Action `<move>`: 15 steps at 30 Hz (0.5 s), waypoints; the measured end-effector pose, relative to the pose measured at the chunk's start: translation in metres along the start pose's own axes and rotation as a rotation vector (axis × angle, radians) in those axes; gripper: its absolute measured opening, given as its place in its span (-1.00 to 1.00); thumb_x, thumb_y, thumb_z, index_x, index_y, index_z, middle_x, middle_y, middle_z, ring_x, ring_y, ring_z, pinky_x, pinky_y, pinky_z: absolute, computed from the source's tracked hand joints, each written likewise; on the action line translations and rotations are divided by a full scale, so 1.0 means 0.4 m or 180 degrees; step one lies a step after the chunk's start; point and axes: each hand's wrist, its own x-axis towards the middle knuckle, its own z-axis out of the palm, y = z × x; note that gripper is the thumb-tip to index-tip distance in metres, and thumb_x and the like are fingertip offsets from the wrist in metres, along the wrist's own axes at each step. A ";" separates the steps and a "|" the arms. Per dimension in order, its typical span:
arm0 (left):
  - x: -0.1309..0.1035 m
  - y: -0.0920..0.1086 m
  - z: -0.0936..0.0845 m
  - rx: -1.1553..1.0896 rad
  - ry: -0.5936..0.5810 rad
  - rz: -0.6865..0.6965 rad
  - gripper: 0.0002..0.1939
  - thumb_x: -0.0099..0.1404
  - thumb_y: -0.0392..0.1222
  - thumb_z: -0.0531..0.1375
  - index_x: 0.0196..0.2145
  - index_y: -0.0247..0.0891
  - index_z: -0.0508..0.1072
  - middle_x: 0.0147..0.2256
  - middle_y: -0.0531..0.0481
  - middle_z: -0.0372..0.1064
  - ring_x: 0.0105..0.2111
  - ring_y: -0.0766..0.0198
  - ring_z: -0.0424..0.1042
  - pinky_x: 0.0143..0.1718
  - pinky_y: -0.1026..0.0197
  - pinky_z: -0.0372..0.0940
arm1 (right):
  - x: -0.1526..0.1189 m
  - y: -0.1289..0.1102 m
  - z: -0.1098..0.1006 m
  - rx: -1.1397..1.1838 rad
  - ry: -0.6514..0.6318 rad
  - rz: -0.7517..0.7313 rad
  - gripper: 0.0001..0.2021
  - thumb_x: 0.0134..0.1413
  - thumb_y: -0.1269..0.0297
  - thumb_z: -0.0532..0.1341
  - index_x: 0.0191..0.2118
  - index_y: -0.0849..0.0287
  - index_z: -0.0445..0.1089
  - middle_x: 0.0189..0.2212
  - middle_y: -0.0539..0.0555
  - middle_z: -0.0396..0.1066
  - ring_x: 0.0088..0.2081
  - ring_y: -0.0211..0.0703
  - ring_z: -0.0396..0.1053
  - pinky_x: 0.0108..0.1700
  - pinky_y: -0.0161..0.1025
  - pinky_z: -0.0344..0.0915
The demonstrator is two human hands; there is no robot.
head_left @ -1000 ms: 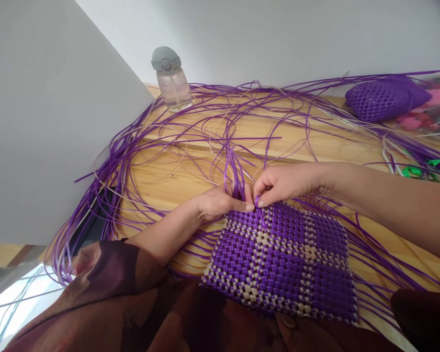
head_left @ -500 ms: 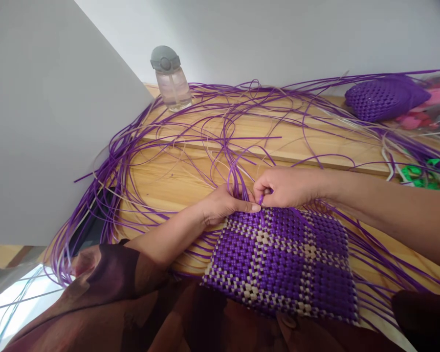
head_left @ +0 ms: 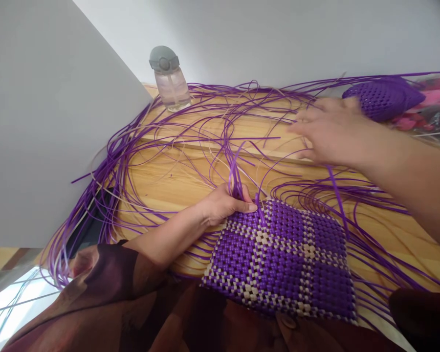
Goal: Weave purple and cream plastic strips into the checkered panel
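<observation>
Left hand (head_left: 220, 205) is closed on the far edge of the woven mat (head_left: 282, 256), thumb and fingers pinching a bunch of purple strands (head_left: 235, 172) where they leave the weave. Right hand (head_left: 328, 133) is raised up and to the right of it, fingers spread and loose; it is motion-blurred, so I cannot tell whether it grips anything, though a single strand (head_left: 338, 195) runs from under it down toward the mat. Mat lies just below the left hand, near edge hanging over the worktop (head_left: 176, 183) onto the lap. Loose strands loop everywhere beyond and beside both hands. Bottle (head_left: 169, 78) stands well beyond the left hand; a small purple woven piece (head_left: 383, 98) sits just past the right one. Judgement on doing the pull well: keep the left pinch tight at the weave edge so the last stitch doesn't loosen, draw the strand straight and flat without twist, and watch that its tail doesn't snag in the loops on the worktop.
</observation>
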 end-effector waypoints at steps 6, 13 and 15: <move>0.007 -0.011 -0.001 0.0097 0.0009 0.0086 -0.72 -0.14 -0.28 0.43 -0.57 -0.35 0.37 -0.57 0.06 0.37 -0.54 0.39 0.31 -0.41 0.26 0.18 | -0.208 -0.211 0.046 -0.0127 0.0363 -0.0442 -0.82 0.16 0.09 0.26 -0.27 0.08 0.48 -0.23 0.05 0.50 0.06 0.17 0.26 0.10 0.18 0.02; 0.008 -0.018 -0.008 0.0208 -0.0040 0.0235 -0.72 -0.12 -0.26 0.43 -0.56 -0.35 0.37 -0.58 0.06 0.36 -0.55 0.39 0.29 -0.42 0.25 0.17 | -0.271 -0.322 0.139 0.0444 0.0811 0.0023 -0.85 0.14 0.20 0.31 -0.21 0.13 0.48 -0.32 0.02 0.50 -0.20 -0.09 0.37 -0.10 -0.07 0.15; 0.009 -0.020 -0.009 0.0214 -0.0054 0.0248 -0.73 -0.11 -0.27 0.42 -0.56 -0.35 0.36 -0.56 0.06 0.37 -0.53 0.38 0.30 -0.41 0.24 0.17 | -0.271 -0.313 0.138 0.0496 0.0826 0.0172 -0.80 0.10 0.13 0.33 -0.27 0.15 0.46 -0.35 0.04 0.49 -0.23 -0.07 0.37 -0.12 -0.07 0.15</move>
